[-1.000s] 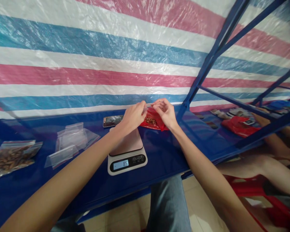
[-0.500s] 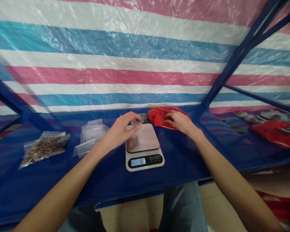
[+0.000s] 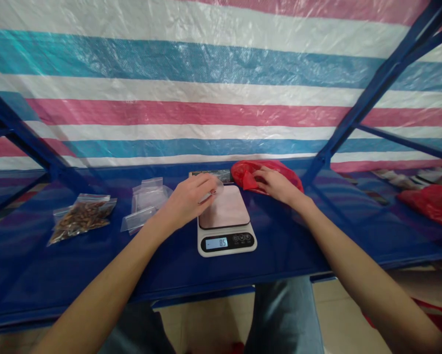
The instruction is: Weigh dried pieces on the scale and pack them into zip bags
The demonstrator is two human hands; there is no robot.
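My left hand (image 3: pixel 194 195) is closed around a small clear plastic cup (image 3: pixel 219 186) over the upper left of a white kitchen scale (image 3: pixel 226 211). The scale's display reads 8.5, with a small dash at its left. At the mouth of a red plastic bag (image 3: pixel 290 180), just behind and right of the scale, my right hand (image 3: pixel 274 183) has its fingers curled in. What its fingertips pinch is hidden among the red folds.
On the blue shelf (image 3: pixel 162 275) at left lie a zip bag of brown pieces (image 3: pixel 84 219) and a pile of clear zip bags (image 3: pixel 147 196). A dark flat item (image 3: pixel 213 175) lies behind the scale. Another red bag (image 3: pixel 432 204) is at far right, past a blue metal post (image 3: pixel 357 113).
The view has shifted slightly left, so things appear further right. My left hand has tilted the cup and covers more of it. My right hand remains at the red bag; the reading is unchanged.
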